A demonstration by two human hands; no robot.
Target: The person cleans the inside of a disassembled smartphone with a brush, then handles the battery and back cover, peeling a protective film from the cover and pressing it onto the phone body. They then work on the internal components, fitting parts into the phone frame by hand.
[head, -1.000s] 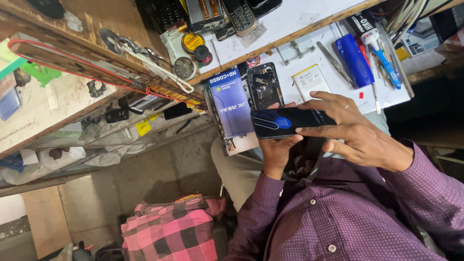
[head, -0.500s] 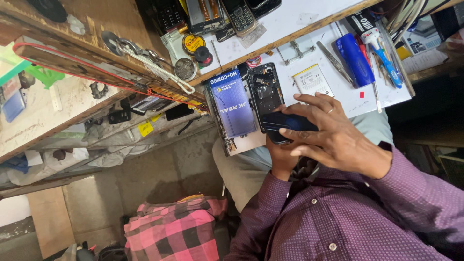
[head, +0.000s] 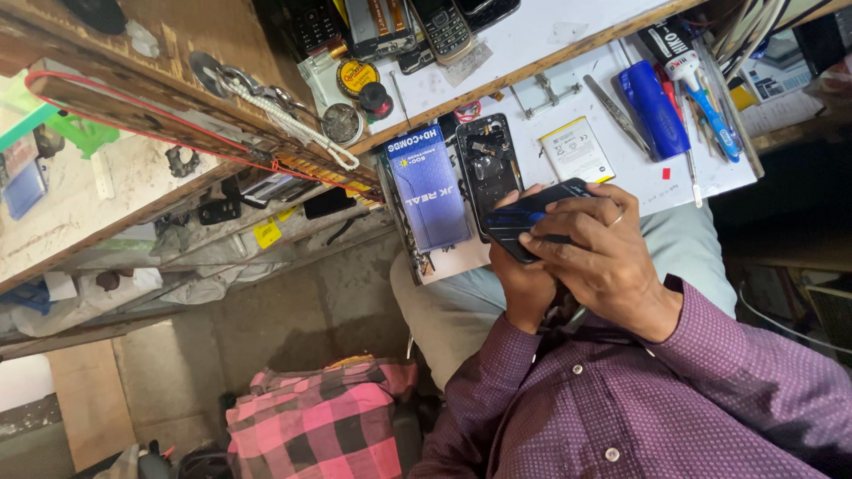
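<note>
At the near edge of a white worktop (head: 621, 168), a person in a purple shirt (head: 639, 399) holds a dark phone (head: 532, 213) in both hands. The left hand (head: 524, 284) cups it from beneath, fingers curled up around its lower end. The right hand (head: 603, 253), ring on one finger, lies over the top, fingers closed down against the phone's face. The phone sits tilted, its far end pointing toward 1 o'clock, just in front of the person's chest. At 11 o'clock from it, touching the worktop, lies an opened phone body (head: 486, 168) with its insides showing, and beside that a blue box (head: 428, 188). A flat battery (head: 575, 149) rests at 12 o'clock, tweezers (head: 612, 111) and a blue tool (head: 652, 108) at 1 o'clock. A pink checked cloth (head: 311, 417) lies below at 8 o'clock.
</note>
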